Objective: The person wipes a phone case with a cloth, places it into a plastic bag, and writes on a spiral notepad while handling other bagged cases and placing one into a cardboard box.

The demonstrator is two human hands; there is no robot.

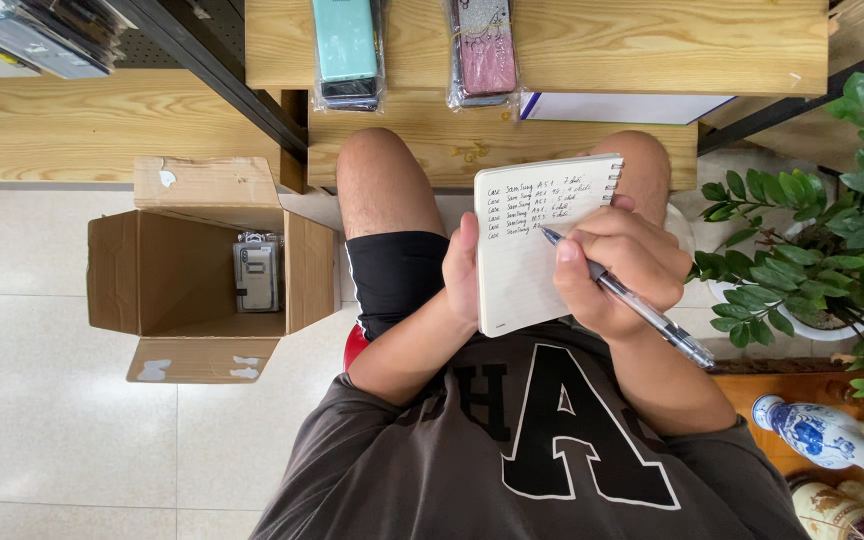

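A small spiral notepad [527, 260] with several handwritten lines rests over my lap. My left hand [460, 268] grips its left edge, thumb on the page. My right hand [620, 268] is shut on a clear ballpoint pen [652, 318], whose tip touches the page just under the last written line. I sit with bare knees toward a wooden shelf [592, 50], wearing black shorts and a grey shirt.
An open cardboard box [187, 270] stands on the tiled floor at left with a packaged phone case inside [257, 272]. On the shelf lie a teal case [346, 45] and a pink case [485, 48] in plastic. A potted plant [832, 230] and a blue-white vase [827, 440] stand at right.
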